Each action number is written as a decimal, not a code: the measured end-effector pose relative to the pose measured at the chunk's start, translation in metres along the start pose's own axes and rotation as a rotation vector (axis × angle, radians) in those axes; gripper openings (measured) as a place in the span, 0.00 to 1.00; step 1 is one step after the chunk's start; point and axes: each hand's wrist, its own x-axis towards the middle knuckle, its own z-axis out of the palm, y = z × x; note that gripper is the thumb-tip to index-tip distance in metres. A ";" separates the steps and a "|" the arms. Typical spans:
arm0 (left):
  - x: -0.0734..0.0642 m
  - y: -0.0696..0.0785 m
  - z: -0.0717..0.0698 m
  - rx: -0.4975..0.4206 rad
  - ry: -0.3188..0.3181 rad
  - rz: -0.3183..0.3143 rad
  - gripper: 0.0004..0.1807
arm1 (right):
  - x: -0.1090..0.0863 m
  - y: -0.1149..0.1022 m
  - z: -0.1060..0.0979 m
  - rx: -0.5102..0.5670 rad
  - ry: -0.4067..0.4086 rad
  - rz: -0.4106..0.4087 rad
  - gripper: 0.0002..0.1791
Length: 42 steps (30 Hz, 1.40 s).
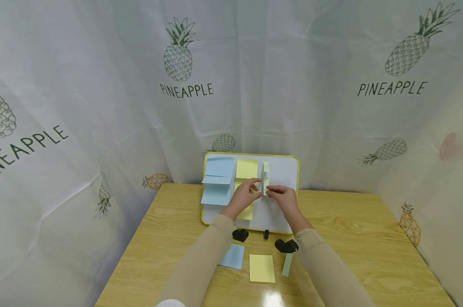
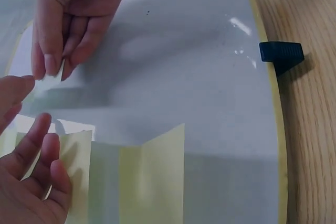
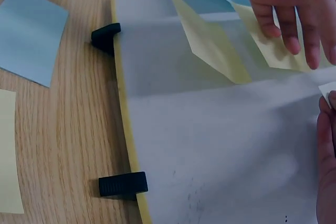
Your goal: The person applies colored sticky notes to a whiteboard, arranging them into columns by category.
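Note:
A narrow pale green sticky note [image 1: 266, 184] lies against the whiteboard [image 1: 283, 175], below another green one [image 1: 266, 166]. My right hand [image 1: 285, 198] pinches its lower end between thumb and fingertips. Close on its left is my left hand [image 1: 243, 197], thumb and fingers spread apart. In the left wrist view, a left fingertip comes right up to the right hand's fingertips, while the other left fingers [image 2: 37, 174] hang loosely bent. Yellow sticky notes [image 1: 247, 169] run down the board beside the left hand, partly behind it. Blue sticky notes [image 1: 219, 167] form a column farther left.
The yellow-rimmed board leans back on a wooden table [image 1: 346, 238], with black feet [image 3: 123, 183] at its lower edge. In front lie a blue note pad [image 1: 233, 256], a yellow pad [image 1: 262, 269] and a green strip pad [image 1: 287, 265]. A pineapple-print curtain [image 1: 292, 85] hangs behind.

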 end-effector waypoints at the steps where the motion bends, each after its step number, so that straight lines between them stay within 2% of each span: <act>1: 0.001 -0.001 0.001 -0.007 0.002 -0.004 0.26 | 0.001 0.000 0.001 0.000 0.000 0.004 0.14; 9: 0.009 -0.004 0.004 -0.013 -0.009 -0.032 0.27 | 0.004 0.003 0.005 0.021 0.004 0.023 0.13; 20: 0.015 -0.006 0.006 -0.007 0.006 -0.061 0.27 | 0.004 0.001 0.009 0.015 0.002 0.008 0.13; 33: 0.019 -0.004 0.008 0.020 0.023 -0.096 0.27 | 0.003 -0.001 0.010 -0.050 0.012 0.011 0.12; 42: 0.019 -0.002 0.008 0.046 0.025 -0.099 0.26 | 0.005 0.001 0.012 -0.077 0.000 0.015 0.12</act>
